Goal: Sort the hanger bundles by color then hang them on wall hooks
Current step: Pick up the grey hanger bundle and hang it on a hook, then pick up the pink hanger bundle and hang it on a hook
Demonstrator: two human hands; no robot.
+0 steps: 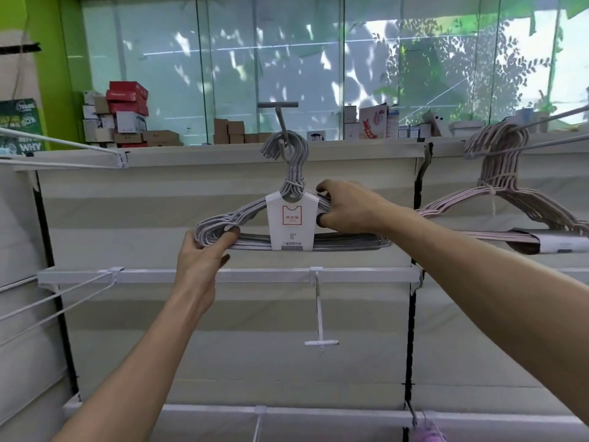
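A grey hanger bundle (245,215) with a white paper sleeve (291,221) hangs by its hooks on a grey wall hook (282,122) at the top rail. My left hand (204,250) grips the bundle's left shoulder end. My right hand (347,207) holds the right shoulder beside the sleeve, thumb under and fingers over the wires. To the right, a pink hanger bundle (497,193) hangs from a long rod (541,121).
An empty white hook (318,314) sticks out from the middle rail below the grey bundle. White wire arms (57,301) jut out at the left. Cardboard boxes (127,113) stand on top of the shelving in front of glass. Something purple (428,433) shows at the bottom right.
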